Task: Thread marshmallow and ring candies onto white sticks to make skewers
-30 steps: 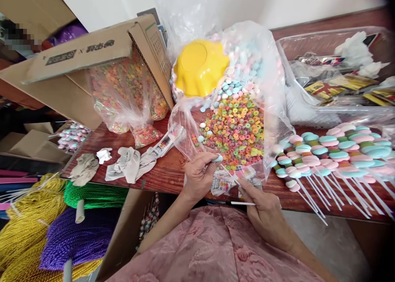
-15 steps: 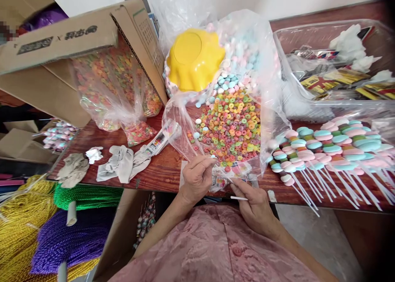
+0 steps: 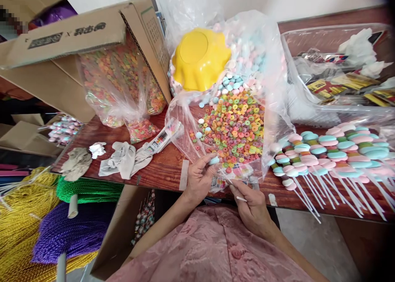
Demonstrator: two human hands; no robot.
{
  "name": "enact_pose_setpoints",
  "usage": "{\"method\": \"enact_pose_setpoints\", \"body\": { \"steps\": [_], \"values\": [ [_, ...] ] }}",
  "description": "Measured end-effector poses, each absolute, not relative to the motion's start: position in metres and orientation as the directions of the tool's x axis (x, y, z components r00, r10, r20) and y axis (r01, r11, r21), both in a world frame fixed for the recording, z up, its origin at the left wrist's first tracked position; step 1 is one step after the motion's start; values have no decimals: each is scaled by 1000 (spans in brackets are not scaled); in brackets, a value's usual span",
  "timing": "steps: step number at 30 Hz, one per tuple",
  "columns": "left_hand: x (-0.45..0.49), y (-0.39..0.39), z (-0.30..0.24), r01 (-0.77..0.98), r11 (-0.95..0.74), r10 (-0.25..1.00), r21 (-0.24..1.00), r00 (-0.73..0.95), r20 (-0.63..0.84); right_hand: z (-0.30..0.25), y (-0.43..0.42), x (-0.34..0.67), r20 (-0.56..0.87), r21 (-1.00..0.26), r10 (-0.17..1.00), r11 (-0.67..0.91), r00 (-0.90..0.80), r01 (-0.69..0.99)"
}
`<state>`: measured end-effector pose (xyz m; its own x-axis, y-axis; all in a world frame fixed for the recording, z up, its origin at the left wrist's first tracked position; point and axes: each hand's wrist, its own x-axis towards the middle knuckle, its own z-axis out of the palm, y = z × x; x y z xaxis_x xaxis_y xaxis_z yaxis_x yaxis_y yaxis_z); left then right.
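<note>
At the table's front edge, my left hand [image 3: 199, 178] pinches a light blue candy disc [image 3: 214, 160] between thumb and fingertips. My right hand [image 3: 253, 204] is closed around a thin white stick [image 3: 241, 199], whose lower end pokes out from the fingers. The stick's upper end points toward the left hand; its tip is hard to make out. Just beyond both hands lies a heap of ring-shaped gummies [image 3: 234, 128] on clear plastic. Pastel candy discs [image 3: 231, 82] spill from a plastic bag behind the rings.
A yellow scalloped bowl [image 3: 200, 62] sits upside down on the pastel candies. Finished candy skewers [image 3: 333, 154] lie at right, below a clear tub [image 3: 339, 105]. On the left stand a cardboard box [image 3: 74, 35] holding bagged gummies, crumpled gloves [image 3: 121, 160] and coloured cord bundles [image 3: 70, 232].
The blue disc now shows clearly in my left fingertips, raised slightly beside the stick. My right hand has tilted the stick a little. The whole view has shifted slightly.
</note>
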<state>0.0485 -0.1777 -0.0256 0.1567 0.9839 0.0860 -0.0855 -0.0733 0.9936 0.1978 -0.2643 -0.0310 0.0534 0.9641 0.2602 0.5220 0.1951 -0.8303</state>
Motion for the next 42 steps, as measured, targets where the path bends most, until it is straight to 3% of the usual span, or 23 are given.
{"method": "enact_pose_setpoints", "body": {
  "steps": [3, 5, 8, 12, 17, 22, 24, 26, 30, 32, 38, 42],
  "values": [
    [51, -191, -31, -78, -80, 980, 994, 175, 92, -39, -267, 200, 292, -832, 951, 203, 98, 516],
    [56, -199, -32, -1, -264, 935, 964, 246, 256, -43, -269, 201, 313, -841, 943, 220, 113, 494],
    [64, -207, -31, 47, -552, 771, 833, 409, 488, -44, -269, 204, 310, -861, 946, 237, 94, 450],
    [66, -200, -25, 85, -696, 658, 713, 473, 586, -48, -268, 216, 308, -867, 935, 201, 173, 456],
    [46, -143, -17, 364, -629, 775, 686, 355, 522, -66, -262, 241, 336, -868, 855, 118, 395, 483],
    [44, -89, -16, 671, -609, 786, 423, 583, 206, -79, -260, 249, 447, -795, 800, 149, 401, 588],
    [47, -84, -17, 698, -627, 773, 346, 613, 165, -79, -261, 248, 460, -788, 794, 159, 398, 594],
    [48, -85, -17, 690, -637, 767, 344, 609, 200, -78, -263, 247, 442, -804, 802, 155, 401, 574],
    [50, -84, -17, 629, -559, 818, 540, 527, 232, -77, -264, 248, 428, -813, 817, 161, 386, 560],
    [53, -83, -17, 618, -540, 818, 572, 546, 183, -78, -264, 249, 441, -802, 816, 171, 374, 572],
    [61, -91, -15, 714, -620, 769, 325, 635, 72, -79, -265, 249, 439, -797, 829, 183, 346, 575],
    [59, -97, -10, 743, -626, 770, 238, 638, 34, -77, -264, 249, 443, -798, 829, 191, 341, 572]
  ]
}}
